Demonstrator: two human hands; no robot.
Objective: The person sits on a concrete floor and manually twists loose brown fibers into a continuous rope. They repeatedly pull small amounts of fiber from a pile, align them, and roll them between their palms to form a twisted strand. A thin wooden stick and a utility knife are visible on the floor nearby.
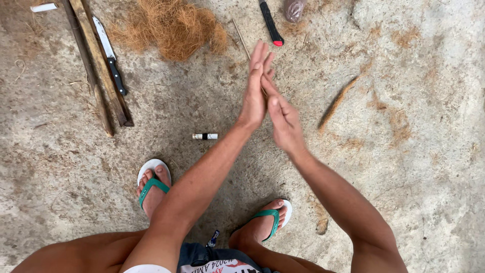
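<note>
My left hand (255, 86) and my right hand (283, 121) are pressed palm to palm above the concrete floor, fingers straight and pointing away from me. The right palm sits lower and slid back against the left. A thin brown fibre strand (241, 38) runs up and left from between the palms; the part inside the hands is hidden. A pile of brown coconut-like fibre (172, 25) lies just beyond the hands to the left.
A knife (108, 53) with a black handle rests on wooden sticks (96, 76) at left. A black tool with a red tip (271, 23) lies at the top, a small white-and-black cylinder (204, 136) near my left wrist, and a twisted fibre piece (337, 102) at right. My feet wear green-strapped sandals (153, 184).
</note>
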